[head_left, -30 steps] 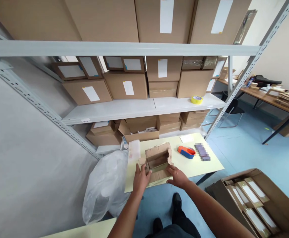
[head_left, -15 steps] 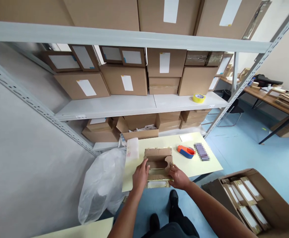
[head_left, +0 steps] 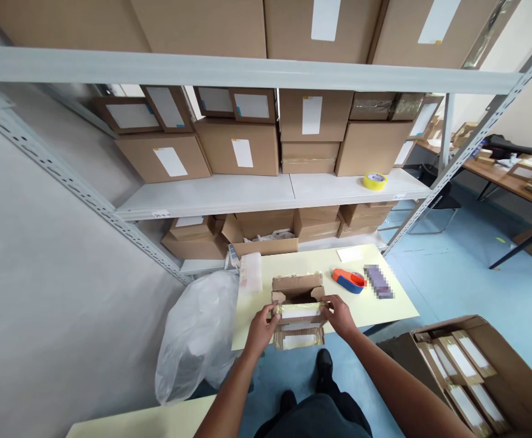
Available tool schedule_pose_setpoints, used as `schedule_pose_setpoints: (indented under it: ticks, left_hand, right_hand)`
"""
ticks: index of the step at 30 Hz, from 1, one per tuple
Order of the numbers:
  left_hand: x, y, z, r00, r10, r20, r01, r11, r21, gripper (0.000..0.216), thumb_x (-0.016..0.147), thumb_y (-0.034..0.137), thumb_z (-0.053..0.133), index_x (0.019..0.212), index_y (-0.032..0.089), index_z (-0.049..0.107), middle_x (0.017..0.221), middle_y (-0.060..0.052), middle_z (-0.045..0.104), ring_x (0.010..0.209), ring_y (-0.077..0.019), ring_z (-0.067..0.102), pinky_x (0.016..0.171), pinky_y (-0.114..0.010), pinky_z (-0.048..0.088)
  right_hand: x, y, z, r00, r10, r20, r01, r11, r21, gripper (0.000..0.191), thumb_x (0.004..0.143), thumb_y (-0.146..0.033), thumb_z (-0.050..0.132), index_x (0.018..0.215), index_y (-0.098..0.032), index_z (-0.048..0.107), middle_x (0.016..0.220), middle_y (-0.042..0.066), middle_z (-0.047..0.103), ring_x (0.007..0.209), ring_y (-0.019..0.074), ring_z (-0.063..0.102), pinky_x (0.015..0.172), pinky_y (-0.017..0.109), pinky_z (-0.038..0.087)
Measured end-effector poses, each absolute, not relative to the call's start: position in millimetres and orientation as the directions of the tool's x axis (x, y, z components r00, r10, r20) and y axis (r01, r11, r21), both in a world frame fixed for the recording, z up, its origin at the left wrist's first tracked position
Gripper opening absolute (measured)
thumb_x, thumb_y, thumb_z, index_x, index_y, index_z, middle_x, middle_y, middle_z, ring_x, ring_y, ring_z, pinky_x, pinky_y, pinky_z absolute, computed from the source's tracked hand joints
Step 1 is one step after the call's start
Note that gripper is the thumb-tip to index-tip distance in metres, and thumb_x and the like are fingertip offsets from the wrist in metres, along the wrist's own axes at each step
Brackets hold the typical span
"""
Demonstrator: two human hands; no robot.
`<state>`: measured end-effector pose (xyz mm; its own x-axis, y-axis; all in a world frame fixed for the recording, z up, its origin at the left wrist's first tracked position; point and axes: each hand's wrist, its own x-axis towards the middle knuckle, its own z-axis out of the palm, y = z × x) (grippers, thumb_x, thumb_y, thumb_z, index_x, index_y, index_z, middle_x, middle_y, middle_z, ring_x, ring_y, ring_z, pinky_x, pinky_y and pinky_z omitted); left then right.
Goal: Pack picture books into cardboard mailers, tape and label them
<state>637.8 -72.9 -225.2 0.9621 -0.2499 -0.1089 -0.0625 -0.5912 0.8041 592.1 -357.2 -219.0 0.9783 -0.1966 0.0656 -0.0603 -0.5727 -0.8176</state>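
Observation:
A small open cardboard box [head_left: 299, 322] stands at the near edge of the pale yellow table [head_left: 288, 264], its flaps spread and its inside dark. My left hand [head_left: 262, 328] grips its left side near the front, fingers bent over the edge. On the opposite side my right hand [head_left: 339, 313] pinches the right front corner. White labels and yellowish tape show on the front panel and the hanging near flap. To the right lie an orange and blue tape dispenser [head_left: 349, 281] and a pixelated dark purple rectangle [head_left: 378, 281].
Shelves [head_left: 211, 193] with cardboard boxes rise behind the table. A roll of yellow tape [head_left: 375, 181] sits on the middle shelf. At left bulges a clear plastic bag [head_left: 195, 340]; at right stands a large carton [head_left: 512, 365] holding labelled small boxes.
The box has tipped so that its labelled front shows more and its inside less. Both hands have shifted on its sides, the right one higher up. The whole view has swung slightly left.

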Motion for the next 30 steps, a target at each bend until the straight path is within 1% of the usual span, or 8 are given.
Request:
schedule_pose_setpoints:
  ticks: [5, 10, 13, 16, 20, 23, 28, 30]
  left_hand:
    - [624.2, -89.8, -244.4, 0.996, -0.074, 0.057, -0.089, -0.575, 0.813, 0.058, 0.09, 0.022, 0.049, 0.147, 0.024, 0.045, 0.148, -0.01, 0.053, 0.133, -0.0215, 0.055, 0.106, -0.037, 0.05]
    - [620.4, -98.9, -256.7, 0.999, -0.035, -0.024, 0.0, -0.564, 0.826, 0.056, 0.093, 0.026, 0.043, 0.149, 0.02, 0.043, 0.15, -0.013, 0.052, 0.139, -0.0237, 0.05, 0.114, -0.041, 0.043]
    - [618.4, -99.8, -260.2, 0.999, -0.03, -0.027, 0.006, -0.545, 0.838, 0.055, 0.095, 0.029, 0.041, 0.149, 0.02, 0.043, 0.153, -0.012, 0.05, 0.143, -0.0231, 0.046, 0.117, -0.04, 0.04]
    - [616.9, -101.9, -261.6, 0.996, 0.017, -0.085, 0.081, -0.518, 0.852, 0.058, 0.095, 0.032, 0.041, 0.152, 0.02, 0.04, 0.156, -0.01, 0.048, 0.145, -0.0223, 0.044, 0.118, -0.039, 0.039]
    - [614.5, -107.7, -262.9, 0.987, 0.035, -0.154, 0.15, -0.507, 0.849, 0.059, 0.097, 0.032, 0.038, 0.154, 0.018, 0.038, 0.159, -0.009, 0.046, 0.148, -0.0208, 0.041, 0.122, -0.037, 0.033]
    - [610.4, -112.8, -262.9, 0.977, 0.061, -0.204, 0.207, -0.504, 0.839, 0.059, 0.097, 0.032, 0.037, 0.155, 0.02, 0.039, 0.159, -0.005, 0.046, 0.148, -0.0189, 0.041, 0.123, -0.033, 0.032]
    - [610.0, -122.7, -255.3, 0.949, 0.146, -0.279, 0.315, -0.477, 0.821, 0.058, 0.099, 0.036, 0.037, 0.157, 0.025, 0.038, 0.156, -0.002, 0.05, 0.144, -0.0219, 0.047, 0.118, -0.039, 0.039]
    - [617.3, -128.1, -250.0, 0.943, 0.185, -0.275, 0.331, -0.459, 0.824, 0.059, 0.1, 0.041, 0.038, 0.157, 0.025, 0.038, 0.156, -0.003, 0.05, 0.145, -0.0225, 0.046, 0.118, -0.037, 0.039]
  right_hand:
    - [599.3, -350.4, -236.2, 0.95, -0.307, 0.055, -0.153, -0.613, -0.775, 0.053, 0.076, -0.016, 0.054, 0.128, -0.019, 0.063, 0.127, 0.014, 0.06, 0.117, 0.0277, 0.063, 0.104, 0.044, 0.051]
    - [646.7, -353.7, -224.4, 0.952, -0.303, 0.033, -0.149, -0.556, -0.818, 0.083, 0.071, -0.023, 0.064, 0.151, -0.017, 0.042, 0.146, 0.018, 0.051, 0.125, 0.0329, 0.059, 0.104, 0.049, 0.05]
    - [674.2, -355.8, -212.8, 0.947, -0.319, -0.035, -0.184, -0.451, -0.873, 0.076, 0.07, -0.03, 0.067, 0.144, -0.018, 0.052, 0.123, 0.013, 0.067, 0.107, 0.0304, 0.067, 0.094, 0.047, 0.055]
    - [674.6, -357.1, -212.6, 0.952, -0.301, -0.062, -0.191, -0.424, -0.885, 0.052, 0.074, -0.035, 0.064, 0.124, -0.02, 0.068, 0.101, 0.007, 0.072, 0.095, 0.0264, 0.069, 0.091, 0.045, 0.055]
    - [642.2, -360.6, -230.3, 0.988, -0.152, -0.007, -0.08, -0.481, -0.873, 0.027, 0.079, -0.04, 0.061, 0.093, -0.022, 0.076, 0.124, 0.01, 0.066, 0.119, 0.0274, 0.063, 0.103, 0.041, 0.05]
    - [621.6, -361.2, -245.6, 0.979, -0.199, 0.035, -0.072, -0.507, -0.859, 0.031, 0.084, -0.044, 0.06, 0.1, -0.021, 0.072, 0.133, 0.013, 0.061, 0.136, 0.0294, 0.05, 0.11, 0.043, 0.044]
    - [624.5, -356.0, -255.0, 0.967, -0.244, -0.065, -0.163, -0.406, -0.899, 0.035, 0.091, -0.044, 0.051, 0.117, -0.022, 0.061, 0.127, 0.011, 0.068, 0.114, 0.0252, 0.065, 0.101, 0.042, 0.051]
    - [634.8, -356.8, -254.7, 0.966, -0.253, -0.058, -0.155, -0.382, -0.911, 0.036, 0.093, -0.044, 0.05, 0.121, -0.022, 0.06, 0.13, 0.011, 0.067, 0.115, 0.0256, 0.065, 0.101, 0.042, 0.051]
